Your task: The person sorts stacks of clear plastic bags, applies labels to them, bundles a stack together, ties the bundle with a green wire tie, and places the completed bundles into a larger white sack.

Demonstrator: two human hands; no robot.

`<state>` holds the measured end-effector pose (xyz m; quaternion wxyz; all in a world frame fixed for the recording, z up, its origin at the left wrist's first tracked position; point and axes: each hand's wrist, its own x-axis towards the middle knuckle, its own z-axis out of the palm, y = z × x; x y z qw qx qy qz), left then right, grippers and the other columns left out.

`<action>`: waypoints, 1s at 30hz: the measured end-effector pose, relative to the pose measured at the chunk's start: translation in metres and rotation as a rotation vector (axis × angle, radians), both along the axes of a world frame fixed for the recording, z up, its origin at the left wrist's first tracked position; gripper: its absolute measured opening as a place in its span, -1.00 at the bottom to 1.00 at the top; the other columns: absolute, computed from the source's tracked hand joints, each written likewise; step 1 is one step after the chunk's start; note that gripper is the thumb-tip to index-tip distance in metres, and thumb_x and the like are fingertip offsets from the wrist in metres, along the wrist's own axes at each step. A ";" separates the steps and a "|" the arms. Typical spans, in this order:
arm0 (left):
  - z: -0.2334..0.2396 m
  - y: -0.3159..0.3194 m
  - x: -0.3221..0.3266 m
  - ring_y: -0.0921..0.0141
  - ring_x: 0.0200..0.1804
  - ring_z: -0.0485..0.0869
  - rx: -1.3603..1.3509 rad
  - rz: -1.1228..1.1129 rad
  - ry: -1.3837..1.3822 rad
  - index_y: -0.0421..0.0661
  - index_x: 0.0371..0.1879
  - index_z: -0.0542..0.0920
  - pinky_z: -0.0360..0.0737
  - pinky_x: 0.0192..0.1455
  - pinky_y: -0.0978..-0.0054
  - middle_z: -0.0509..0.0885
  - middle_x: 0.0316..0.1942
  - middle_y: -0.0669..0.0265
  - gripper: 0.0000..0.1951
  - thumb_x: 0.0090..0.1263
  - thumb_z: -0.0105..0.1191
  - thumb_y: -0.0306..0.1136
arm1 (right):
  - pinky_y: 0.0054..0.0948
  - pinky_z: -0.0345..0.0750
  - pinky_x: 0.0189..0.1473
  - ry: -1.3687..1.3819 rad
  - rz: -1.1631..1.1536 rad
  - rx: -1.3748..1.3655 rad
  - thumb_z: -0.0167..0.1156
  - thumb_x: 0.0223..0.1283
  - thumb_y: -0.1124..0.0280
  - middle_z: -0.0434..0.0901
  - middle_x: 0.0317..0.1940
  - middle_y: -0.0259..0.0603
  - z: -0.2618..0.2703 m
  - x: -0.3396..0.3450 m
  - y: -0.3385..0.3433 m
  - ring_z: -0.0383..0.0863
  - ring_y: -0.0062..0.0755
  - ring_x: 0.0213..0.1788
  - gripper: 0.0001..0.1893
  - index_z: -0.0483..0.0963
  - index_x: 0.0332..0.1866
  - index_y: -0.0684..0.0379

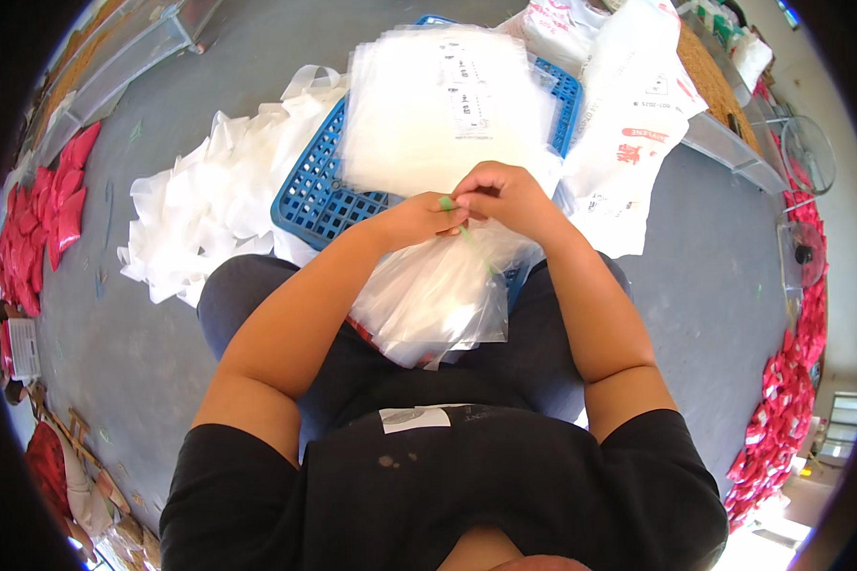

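My left hand (428, 218) grips the gathered neck of a bunch of clear plastic bags (435, 300), whose fanned ends lie over my lap. A green plastic strip (475, 246) crosses the bunch and shows at my left fingers. My right hand (498, 191) meets the left one there, its thumb and fingertips pinched together; what they pinch is too small to tell. Just beyond both hands, a flat stack of translucent plastic bags (435, 107) with printed marks rests on a blue plastic basket (318, 203).
Crumpled white plastic pieces (200, 193) lie left of the basket. Large printed white sacks (614, 143) stand at its right. Red packets are heaped at the left (68, 200) and right (771, 414) edges. Clear-sided bins (728, 146) stand farther off, one beside a fan (807, 153).
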<state>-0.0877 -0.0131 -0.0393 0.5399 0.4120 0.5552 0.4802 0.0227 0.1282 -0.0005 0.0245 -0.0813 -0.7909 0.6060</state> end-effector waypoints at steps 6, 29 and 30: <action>0.003 0.004 -0.009 0.55 -0.46 0.45 -0.109 -0.020 0.153 -0.21 -0.47 0.53 0.39 -0.32 0.64 0.54 -0.57 0.38 -0.79 0.31 -0.07 -0.33 | -0.42 0.45 -0.34 0.358 0.078 0.445 0.21 -0.19 0.52 0.45 -0.53 -0.14 0.001 0.000 -0.001 0.49 -0.24 -0.39 -0.93 0.49 -0.51 0.20; 0.026 0.000 -0.006 0.31 -0.32 0.56 0.419 -0.129 0.858 -0.19 -0.42 0.59 0.50 -0.23 0.51 0.60 -0.42 0.26 -0.80 -0.08 0.08 -0.66 | -0.36 0.40 -0.16 0.109 -0.243 0.295 0.07 0.03 0.49 0.46 -0.30 -0.16 -0.013 0.039 -0.019 0.46 -0.23 -0.25 -0.88 0.39 -0.29 0.20; 0.023 -0.002 -0.002 0.29 -0.32 0.56 0.595 -0.120 1.001 -0.19 -0.43 0.58 0.51 -0.24 0.50 0.59 -0.42 0.27 -0.80 -0.10 0.09 -0.65 | -0.37 0.41 -0.12 0.089 -0.222 0.345 0.02 0.06 0.51 0.47 -0.27 -0.15 -0.016 0.037 -0.018 0.48 -0.22 -0.19 -0.83 0.38 -0.19 0.21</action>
